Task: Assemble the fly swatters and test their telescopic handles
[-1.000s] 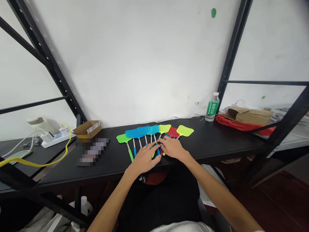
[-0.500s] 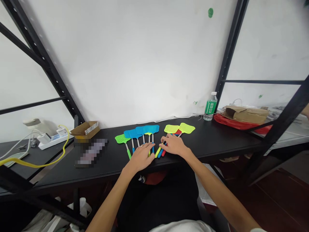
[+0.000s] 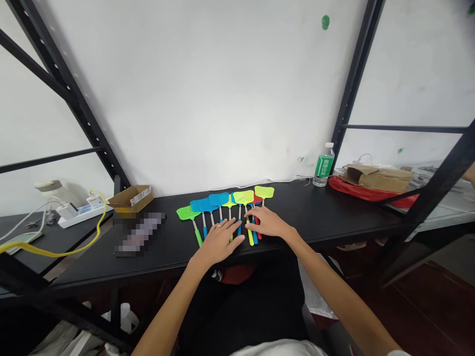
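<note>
Several fly swatters lie in a fan across the black tabletop, heads toward the wall. At the left end is a green fly swatter [image 3: 188, 213], followed by overlapping blue fly swatters [image 3: 204, 204]. My left hand [image 3: 219, 241], wearing a ring, lies flat with fingers spread over handles in the middle of the fan. My right hand [image 3: 267, 222] touches handles at the right end, its thumb and forefinger apart beside a yellow fly swatter [image 3: 244, 198]. Under this hand a red fly swatter [image 3: 257, 200] partly shows, and another yellow fly swatter [image 3: 264, 192] lies behind it.
On the left are an open cardboard box [image 3: 130, 199], a blurred-out flat item [image 3: 143, 234], a power strip [image 3: 83, 215] and a yellow cable [image 3: 98, 230]. A water bottle [image 3: 323, 165] stands by the right post, near a cardboard piece [image 3: 378, 178] on red plastic [image 3: 365, 192].
The swatters under my right hand have turned and shifted left; their yellow heads moved left and handles are more upright. My left hand stays over the middle handles.
</note>
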### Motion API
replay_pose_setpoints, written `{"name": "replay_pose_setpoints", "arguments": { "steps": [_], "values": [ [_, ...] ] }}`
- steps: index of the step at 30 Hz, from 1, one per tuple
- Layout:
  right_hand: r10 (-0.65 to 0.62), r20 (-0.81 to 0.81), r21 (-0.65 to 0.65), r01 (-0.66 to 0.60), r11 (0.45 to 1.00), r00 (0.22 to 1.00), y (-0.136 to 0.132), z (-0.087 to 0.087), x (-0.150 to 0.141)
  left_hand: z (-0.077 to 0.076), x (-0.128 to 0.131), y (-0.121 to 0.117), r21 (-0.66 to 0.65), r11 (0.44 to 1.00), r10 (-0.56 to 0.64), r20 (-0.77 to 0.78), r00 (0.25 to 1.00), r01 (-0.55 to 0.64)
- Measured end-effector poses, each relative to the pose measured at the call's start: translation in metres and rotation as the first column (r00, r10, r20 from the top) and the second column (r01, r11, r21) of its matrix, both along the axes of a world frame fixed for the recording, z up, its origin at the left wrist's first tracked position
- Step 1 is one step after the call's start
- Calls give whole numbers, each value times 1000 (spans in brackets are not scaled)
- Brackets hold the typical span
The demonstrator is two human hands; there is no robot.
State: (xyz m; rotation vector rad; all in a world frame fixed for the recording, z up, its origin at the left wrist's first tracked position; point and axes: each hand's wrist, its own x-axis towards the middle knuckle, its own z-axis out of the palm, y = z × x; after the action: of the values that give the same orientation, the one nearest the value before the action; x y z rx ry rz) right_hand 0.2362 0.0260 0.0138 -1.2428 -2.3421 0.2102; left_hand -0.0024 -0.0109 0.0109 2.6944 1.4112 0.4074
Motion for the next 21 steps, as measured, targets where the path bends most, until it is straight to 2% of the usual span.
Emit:
{"name": "replay_pose_setpoints", "arguments": {
  "steps": [4,6,8,11,15,21],
  "values": [
    [63,-46,-17,-64,998,997,2,6,6,2,-8,2,16,999,49,-35,998,-49],
    [51,-46,-19,-52,998,998,1,10,11,1,-7,0,49,997,65,-54,996,-63],
    [-36,-32,-15,36,999,999,-1,14,13,-1,0,-4,131,990,66,-55,996,-58],
    [-256,19,-16,256,966,967,-4,17,13,-3,17,-14,253,967,-8,-38,999,17],
    [-420,114,-29,426,904,900,-7,15,6,-9,39,-23,224,967,-114,-60,992,124],
    [-538,188,-47,554,831,822,-3,12,0,-17,36,-18,223,971,-82,-35,996,88]
  ]
}}
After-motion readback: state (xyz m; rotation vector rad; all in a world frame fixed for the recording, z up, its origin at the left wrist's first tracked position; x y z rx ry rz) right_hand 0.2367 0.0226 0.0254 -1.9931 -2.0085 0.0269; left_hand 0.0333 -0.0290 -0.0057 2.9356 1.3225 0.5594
